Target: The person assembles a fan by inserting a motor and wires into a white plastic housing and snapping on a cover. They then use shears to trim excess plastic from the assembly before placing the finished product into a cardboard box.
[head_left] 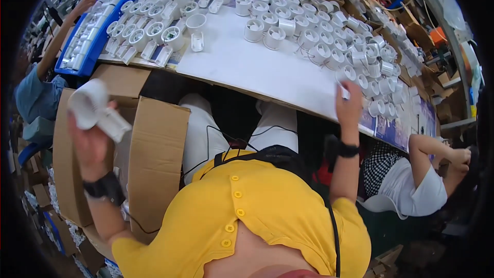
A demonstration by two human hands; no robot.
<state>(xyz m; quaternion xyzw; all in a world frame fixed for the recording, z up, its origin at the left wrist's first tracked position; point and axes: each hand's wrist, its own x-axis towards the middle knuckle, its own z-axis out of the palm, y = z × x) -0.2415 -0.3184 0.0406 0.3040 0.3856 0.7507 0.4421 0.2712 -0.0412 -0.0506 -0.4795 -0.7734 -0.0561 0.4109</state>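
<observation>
My left hand (91,144) is raised at the left, gripping a white round plastic housing (87,105) with a rectangular bracket piece (114,124) hanging off it. Motion blurs the housing a little. Below that hand stands an open cardboard box (157,159), its flaps up. At the table's near edge on the right, my right hand (350,107) has its fingers closed at a white round cup-like housing (346,74), at the near side of a crowd of similar ones. A small white bit shows between those fingers.
White housings with green circuit boards (172,36) crowd the table's (221,67) left. A blue crate (95,25) of white cylinders stands beyond. One co-worker's arm (62,38) reaches to it; another person in a white shirt (419,190) sits at the right.
</observation>
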